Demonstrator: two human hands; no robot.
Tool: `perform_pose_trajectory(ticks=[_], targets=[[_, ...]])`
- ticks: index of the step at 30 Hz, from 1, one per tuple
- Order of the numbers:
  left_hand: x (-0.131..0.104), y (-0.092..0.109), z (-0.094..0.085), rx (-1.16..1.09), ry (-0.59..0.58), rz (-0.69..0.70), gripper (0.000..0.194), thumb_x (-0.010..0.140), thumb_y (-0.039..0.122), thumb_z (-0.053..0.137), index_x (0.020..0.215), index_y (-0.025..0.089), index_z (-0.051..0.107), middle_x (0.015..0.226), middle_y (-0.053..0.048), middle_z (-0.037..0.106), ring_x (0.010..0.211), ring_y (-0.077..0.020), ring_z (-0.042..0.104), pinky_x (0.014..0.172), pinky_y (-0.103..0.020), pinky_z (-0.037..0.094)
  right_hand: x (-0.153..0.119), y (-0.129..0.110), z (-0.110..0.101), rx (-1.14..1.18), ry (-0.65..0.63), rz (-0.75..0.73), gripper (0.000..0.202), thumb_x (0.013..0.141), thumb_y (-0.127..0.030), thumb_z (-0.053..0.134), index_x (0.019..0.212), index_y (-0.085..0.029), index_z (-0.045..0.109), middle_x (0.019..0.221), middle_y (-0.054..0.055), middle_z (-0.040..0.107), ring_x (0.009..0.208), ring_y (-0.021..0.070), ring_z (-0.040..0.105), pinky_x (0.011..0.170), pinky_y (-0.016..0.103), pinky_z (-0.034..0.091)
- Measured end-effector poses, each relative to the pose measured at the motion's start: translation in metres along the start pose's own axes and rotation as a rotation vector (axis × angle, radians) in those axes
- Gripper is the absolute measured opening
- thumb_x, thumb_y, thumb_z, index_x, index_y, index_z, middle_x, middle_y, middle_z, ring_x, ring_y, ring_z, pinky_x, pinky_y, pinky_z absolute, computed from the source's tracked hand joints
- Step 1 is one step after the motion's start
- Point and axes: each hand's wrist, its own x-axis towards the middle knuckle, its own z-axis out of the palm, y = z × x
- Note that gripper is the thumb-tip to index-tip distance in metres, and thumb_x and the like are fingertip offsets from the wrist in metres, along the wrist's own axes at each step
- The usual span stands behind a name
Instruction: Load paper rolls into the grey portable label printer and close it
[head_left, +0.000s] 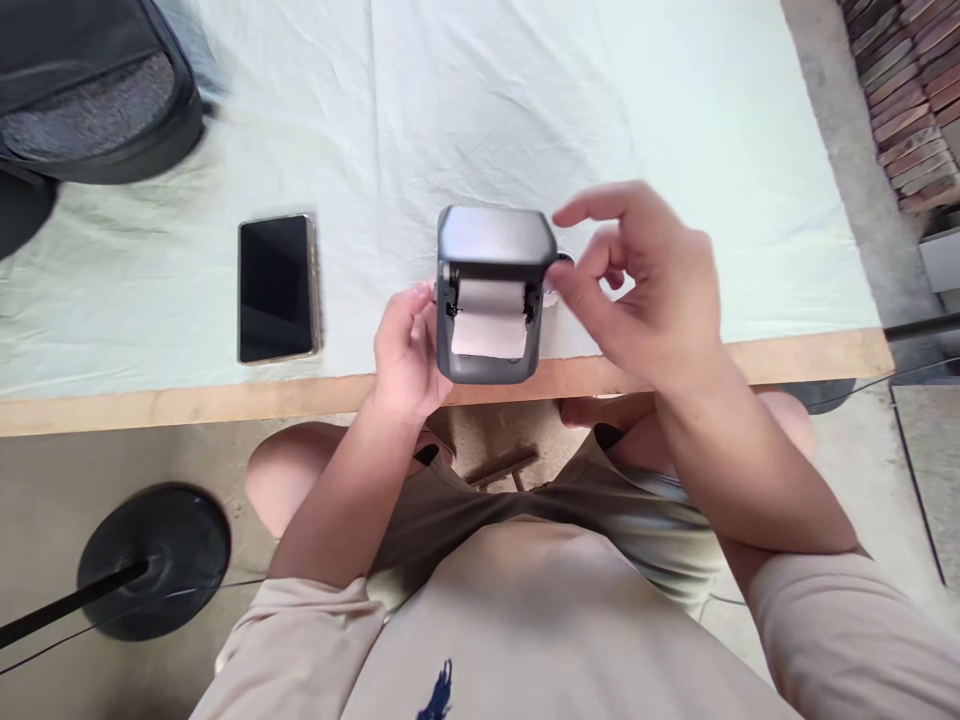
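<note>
A small grey label printer (pixel 491 365) with a silver lid (pixel 491 235) is held up over the near edge of the table. Its lid is raised, and a roll of white paper (pixel 489 320) shows in the bay. My left hand (pixel 409 350) grips the printer's left side, with some fingers hidden behind it. On the right side, my right hand (pixel 645 285) has its thumb and forefinger apart. The thumb tip is at the printer's right edge; whether it presses there I cannot tell. A small dark and whitish thing behind that edge is mostly hidden.
A phone-like black-screened device (pixel 275 288) lies on the pale cloth (pixel 420 120), left of the printer. A black bag (pixel 90 100) stands at the far left. The wooden table edge (pixel 187 403) runs in front of me. A round black stand base (pixel 154 560) rests on the floor.
</note>
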Motion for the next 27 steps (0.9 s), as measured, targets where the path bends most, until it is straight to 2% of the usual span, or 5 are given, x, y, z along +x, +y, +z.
perform_pose_trajectory(ticks=[2,8,12,20,27], targets=[[-0.002,-0.001,-0.002,0.013,-0.048,0.013,0.031,0.087,0.053,0.079,0.092,0.024,0.071,0.103,-0.008,0.084,0.139,-0.041,0.073,0.103,-0.047,0.068,-0.001,-0.001,0.004,0.112,0.085,0.036,0.023,0.111,-0.05,0.06,0.121,-0.03,0.064,0.076,-0.004,0.067,0.071,0.0181,0.074,0.066,0.035,0.061],[-0.002,-0.003,-0.003,0.014,-0.065,0.031,0.021,0.089,0.042,0.076,0.097,0.023,0.074,0.109,-0.008,0.083,0.134,-0.0371,0.075,0.102,-0.046,0.068,-0.001,-0.004,0.01,0.137,0.116,0.08,0.026,0.107,-0.055,0.063,0.121,-0.034,0.063,0.119,0.004,0.077,0.112,0.0247,0.079,0.066,0.035,0.065],[-0.004,-0.001,-0.001,0.063,-0.052,0.031,0.025,0.086,0.047,0.078,0.097,0.024,0.074,0.109,-0.008,0.082,0.131,-0.0375,0.076,0.095,-0.043,0.068,0.0,-0.009,0.006,-0.051,0.035,-0.005,0.01,0.103,-0.034,0.061,0.108,-0.03,0.069,0.106,0.002,0.081,0.081,0.0193,0.074,0.063,0.034,0.057],[-0.008,-0.007,-0.009,0.108,-0.128,0.045,0.039,0.083,0.049,0.09,0.111,0.024,0.078,0.116,-0.009,0.083,0.123,-0.0372,0.081,0.081,-0.037,0.067,-0.002,-0.013,0.014,-0.493,-0.242,-0.053,0.041,0.089,-0.027,0.063,0.127,-0.029,0.077,0.088,0.006,0.082,0.067,0.0279,0.067,0.055,0.037,0.028],[-0.008,-0.007,-0.007,0.092,-0.1,0.053,0.038,0.085,0.049,0.089,0.111,0.024,0.078,0.115,-0.009,0.084,0.129,-0.0377,0.079,0.088,-0.038,0.069,-0.005,-0.027,-0.004,-0.103,-0.164,0.032,0.044,0.083,-0.021,0.07,0.125,-0.032,0.075,0.101,-0.002,0.085,0.052,0.0136,0.055,0.053,0.034,0.044]])
